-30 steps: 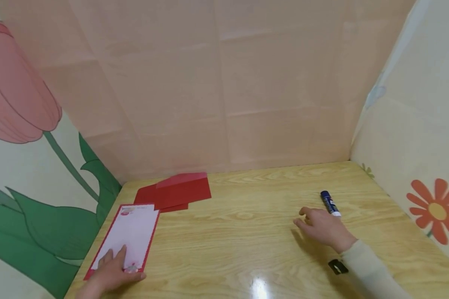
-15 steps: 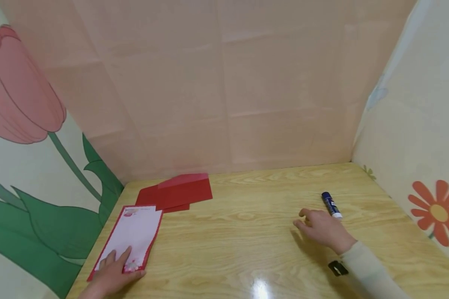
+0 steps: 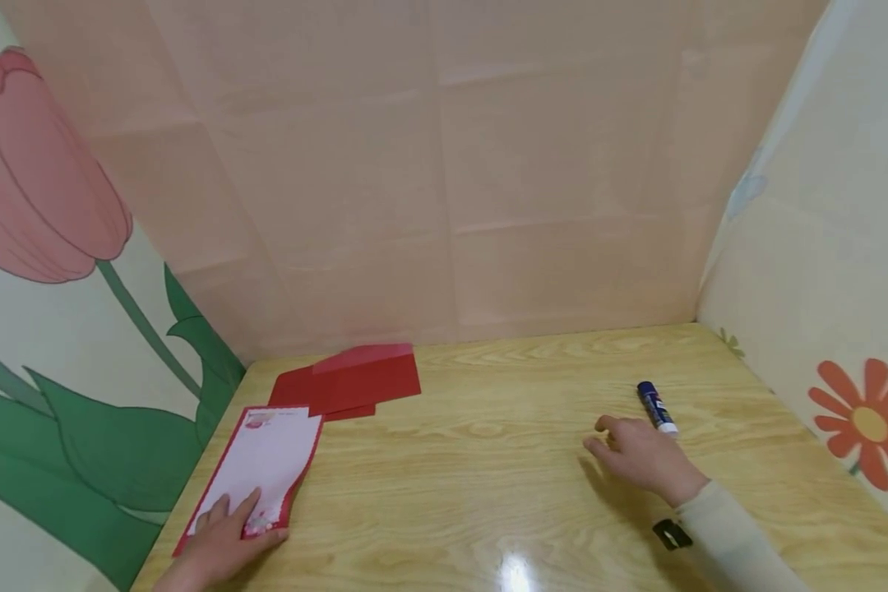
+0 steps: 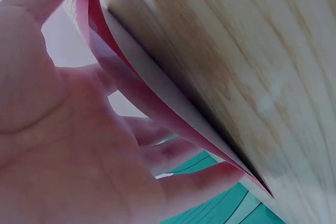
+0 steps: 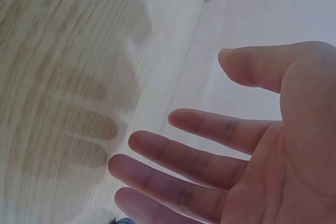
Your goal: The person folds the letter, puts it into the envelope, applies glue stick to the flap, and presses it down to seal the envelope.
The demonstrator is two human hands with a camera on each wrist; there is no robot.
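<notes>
In the head view my left hand [image 3: 225, 543] holds the near end of a white sheet with a red border [image 3: 266, 456], fingers spread over its face and thumb at the near right corner. Seen from the left wrist, the palm [image 4: 79, 135] faces layered red-edged paper [image 4: 152, 103], whose edge bows up off the table. My right hand [image 3: 647, 460] hovers above the table with nothing in it, just left of and nearer than a blue glue stick with a white end [image 3: 657, 409]. Its fingers [image 5: 178, 156] are spread and loosely bent in the right wrist view.
Red envelopes [image 3: 363, 382] overlap at the back left, touching or close to the sheet's far end. Behind the wooden table [image 3: 474, 460] hangs a creased pinkish covering [image 3: 444, 164]. Side walls bear a tulip [image 3: 52, 173] and an orange flower [image 3: 869, 423]. A black tag [image 3: 672, 534] is by the right sleeve.
The sheet's near right edge has lifted and curved, and the sheet has shifted slightly right under my left hand. My right hand has hardly moved.
</notes>
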